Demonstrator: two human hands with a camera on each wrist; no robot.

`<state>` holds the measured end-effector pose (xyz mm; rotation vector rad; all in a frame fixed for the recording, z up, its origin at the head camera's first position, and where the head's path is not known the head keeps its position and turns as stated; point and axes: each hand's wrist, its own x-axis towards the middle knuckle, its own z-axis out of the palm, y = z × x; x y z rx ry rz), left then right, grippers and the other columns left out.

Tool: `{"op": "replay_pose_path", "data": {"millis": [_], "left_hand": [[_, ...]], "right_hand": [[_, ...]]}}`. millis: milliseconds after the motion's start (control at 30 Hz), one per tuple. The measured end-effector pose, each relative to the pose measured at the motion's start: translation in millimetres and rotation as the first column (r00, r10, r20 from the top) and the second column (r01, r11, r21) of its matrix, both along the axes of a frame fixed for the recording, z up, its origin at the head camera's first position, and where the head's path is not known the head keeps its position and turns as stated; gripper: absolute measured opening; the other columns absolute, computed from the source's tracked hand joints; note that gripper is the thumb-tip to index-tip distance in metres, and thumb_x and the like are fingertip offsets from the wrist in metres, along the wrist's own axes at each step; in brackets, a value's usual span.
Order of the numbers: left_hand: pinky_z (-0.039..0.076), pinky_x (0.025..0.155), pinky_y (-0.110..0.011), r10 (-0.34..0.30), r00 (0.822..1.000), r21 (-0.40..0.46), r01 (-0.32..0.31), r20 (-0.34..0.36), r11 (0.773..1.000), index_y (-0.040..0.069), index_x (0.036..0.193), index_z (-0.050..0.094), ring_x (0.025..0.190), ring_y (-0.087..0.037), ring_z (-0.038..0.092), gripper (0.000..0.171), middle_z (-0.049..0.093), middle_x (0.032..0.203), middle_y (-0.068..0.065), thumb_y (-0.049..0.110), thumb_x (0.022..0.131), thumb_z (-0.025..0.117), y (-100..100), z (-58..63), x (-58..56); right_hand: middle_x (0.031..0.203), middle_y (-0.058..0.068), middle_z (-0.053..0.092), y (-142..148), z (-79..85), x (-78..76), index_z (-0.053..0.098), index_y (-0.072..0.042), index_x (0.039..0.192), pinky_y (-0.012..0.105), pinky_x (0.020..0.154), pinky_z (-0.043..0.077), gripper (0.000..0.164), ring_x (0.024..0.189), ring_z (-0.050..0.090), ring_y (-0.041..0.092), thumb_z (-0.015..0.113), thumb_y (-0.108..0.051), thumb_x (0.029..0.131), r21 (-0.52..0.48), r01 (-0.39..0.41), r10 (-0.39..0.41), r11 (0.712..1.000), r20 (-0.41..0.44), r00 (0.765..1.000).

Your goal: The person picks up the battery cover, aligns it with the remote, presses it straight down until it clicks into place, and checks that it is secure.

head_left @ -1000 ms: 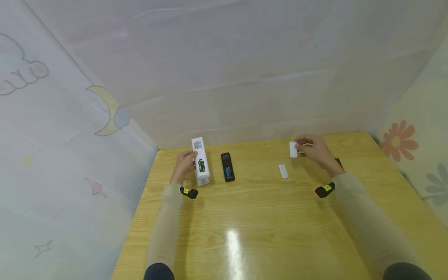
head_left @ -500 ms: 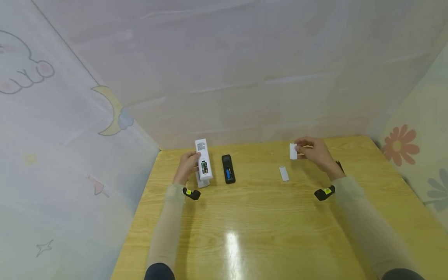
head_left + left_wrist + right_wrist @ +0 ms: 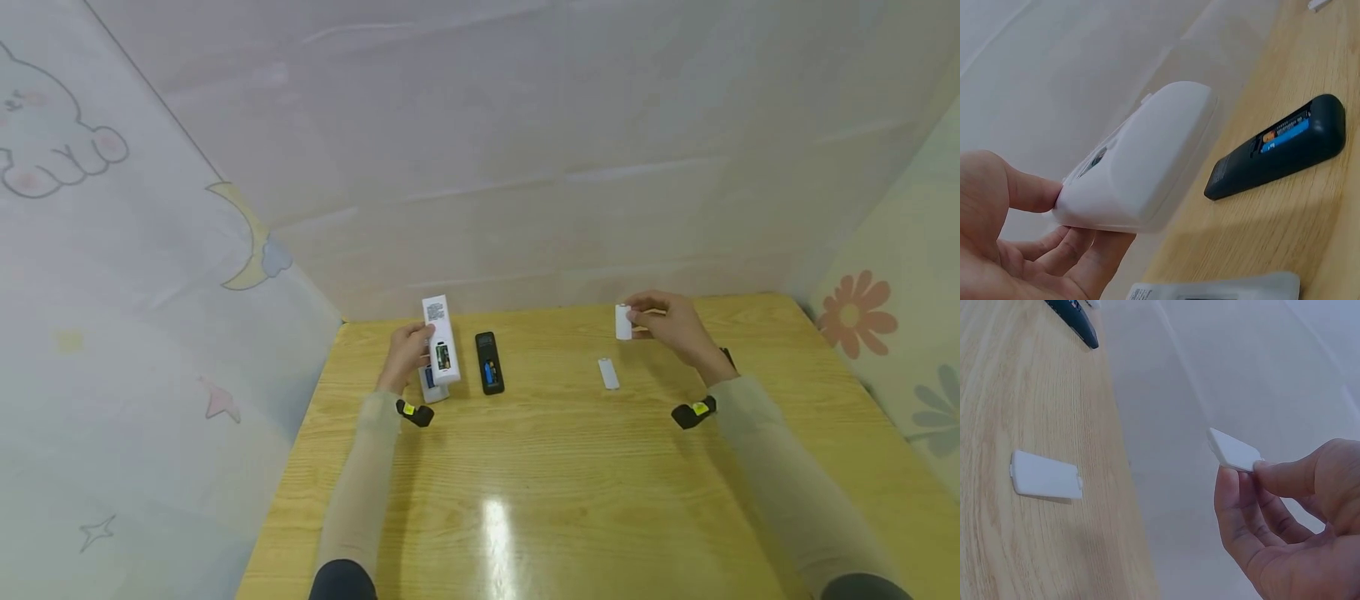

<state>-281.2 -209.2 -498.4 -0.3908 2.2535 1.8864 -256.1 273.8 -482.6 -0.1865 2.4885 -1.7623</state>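
Note:
My left hand (image 3: pixel 405 357) grips a white remote control (image 3: pixel 439 333), thumb on one side and fingers beneath. Its back faces up, with batteries showing in the uncovered compartment. Under it on the table lies a second white remote (image 3: pixel 434 392), mostly hidden by the held one. To the right rests a black remote (image 3: pixel 1279 147), back up, with a blue battery (image 3: pixel 1286 135) and a dark one in its bare compartment. My right hand (image 3: pixel 1297 519) pinches a small white battery cover (image 3: pixel 1235 452) between thumb and fingers, raised above the table. Another white battery cover (image 3: pixel 1046 476) lies nearby.
Everything sits toward the back of a wooden table (image 3: pixel 525 450), close to the pale cloth wall (image 3: pixel 495 208). Patterned cloth hangs at the left (image 3: pixel 150 317) and right. Each wrist wears a black camera mount.
The held white remote has shifted slightly right and tilted, uncovering more of the remote beneath it. My right hand keeps hold of the battery cover, nearly still, turning it a little.

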Motion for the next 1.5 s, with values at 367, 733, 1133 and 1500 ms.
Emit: {"op": "replay_pose_path", "data": {"millis": [367,733,1133,1500], "left_hand": [[0.062,0.097,-0.043,-0.005,1.000,0.055,0.007,-0.030,0.998,0.000,0.156,0.049,0.116,-0.032,0.069,0.057,0.065,0.139,-0.022,0.033,0.110,0.058,13,6.2,3.2],[0.062,0.082,-0.030,-0.008,0.999,0.126,0.014,-0.046,0.992,-0.002,0.152,0.052,0.107,-0.026,0.070,0.053,0.066,0.136,-0.020,0.030,0.110,0.059,27,7.8,5.8],[0.063,0.086,-0.036,-0.033,0.997,0.160,0.043,-0.068,0.986,-0.003,0.152,0.053,0.104,-0.026,0.073,0.054,0.067,0.135,-0.022,0.029,0.109,0.060,37,9.1,7.6],[0.059,0.100,-0.049,-0.052,0.997,0.165,0.062,-0.065,0.984,-0.003,0.153,0.051,0.104,-0.026,0.072,0.054,0.066,0.137,-0.022,0.026,0.109,0.060,40,14.3,10.8]], "right_hand": [[0.128,0.027,0.059,-13,14.1,6.8,0.060,0.005,0.143,0.027,0.081,0.066,0.038,0.095,0.071,0.007,0.062,-0.013,0.109,0.027,-0.020,0.022,0.999,-0.067,0.998],[0.132,0.025,0.059,-20,21.4,6.9,0.060,0.002,0.145,0.027,0.083,0.066,0.039,0.101,0.070,0.006,0.063,-0.016,0.110,0.028,-0.044,0.046,0.999,-0.059,0.997],[0.129,0.025,0.060,-29,28.8,6.5,0.062,0.003,0.142,0.033,0.084,0.067,0.037,0.098,0.071,0.005,0.064,-0.013,0.109,-0.015,-0.050,0.049,0.999,-0.053,0.997],[0.127,0.025,0.061,-37,31.6,7.3,0.062,0.003,0.141,0.032,0.083,0.067,0.036,0.098,0.072,0.006,0.063,-0.013,0.109,-0.016,-0.051,0.049,0.999,-0.061,0.997]]}}
